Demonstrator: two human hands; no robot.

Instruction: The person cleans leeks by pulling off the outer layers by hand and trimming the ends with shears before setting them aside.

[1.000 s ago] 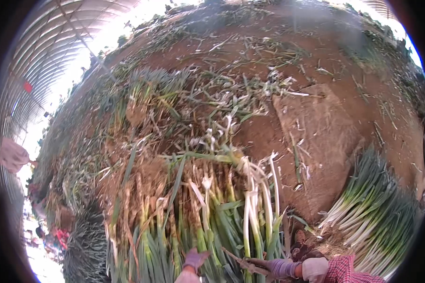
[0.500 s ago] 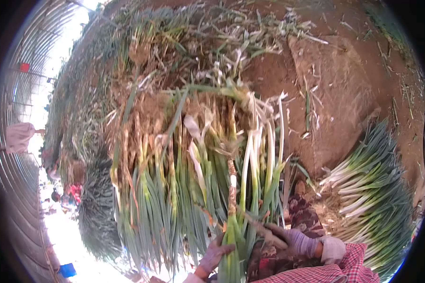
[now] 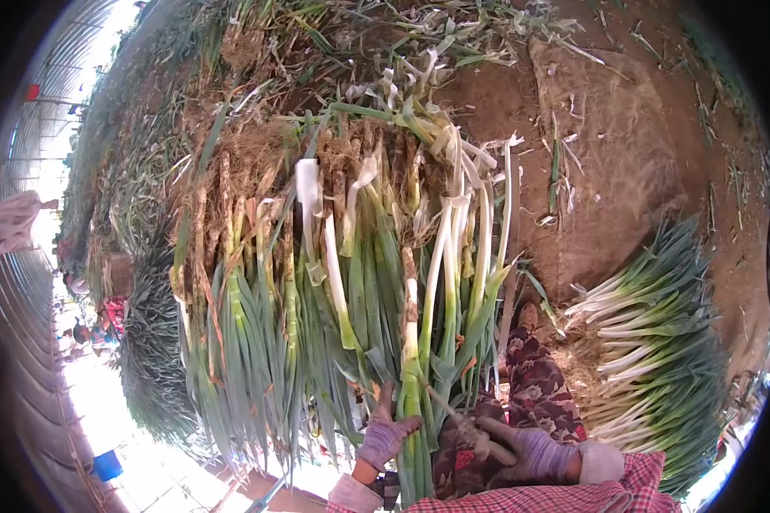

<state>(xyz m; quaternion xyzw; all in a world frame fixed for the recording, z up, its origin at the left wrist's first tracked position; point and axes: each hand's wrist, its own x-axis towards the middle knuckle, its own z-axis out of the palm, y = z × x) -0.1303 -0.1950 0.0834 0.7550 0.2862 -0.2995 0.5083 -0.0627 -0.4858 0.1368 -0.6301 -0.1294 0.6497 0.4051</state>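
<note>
My left hand (image 3: 385,434), in a pale purple glove, is closed around the green leaves of one large green onion (image 3: 411,333). Its stalk points away from me, roots at the far end, with brown soil-stained skin on the shaft. Gloved likewise, my right hand (image 3: 535,451) grips a slim greyish tool (image 3: 462,422); its narrow tip lies by the held onion's leaf base. I cannot make out the tool's exact kind. Beyond my hands lies a row of green onions (image 3: 261,342), some with brown outer skin. Whiter stalks (image 3: 441,282) lie just right of the held one.
On the right, a pile of clean white-stalked green onions (image 3: 650,342) rests on the ground. Peeled leaf scraps (image 3: 419,68) litter the far side. A brown sheet (image 3: 607,145) covers soil there. Another onion heap (image 3: 150,359) is at left. My patterned trouser leg (image 3: 539,376) is close to the tool.
The view has shifted, so the onion row appears higher and further left. My left hand still holds the onion, and my right hand keeps the tool near it.
</note>
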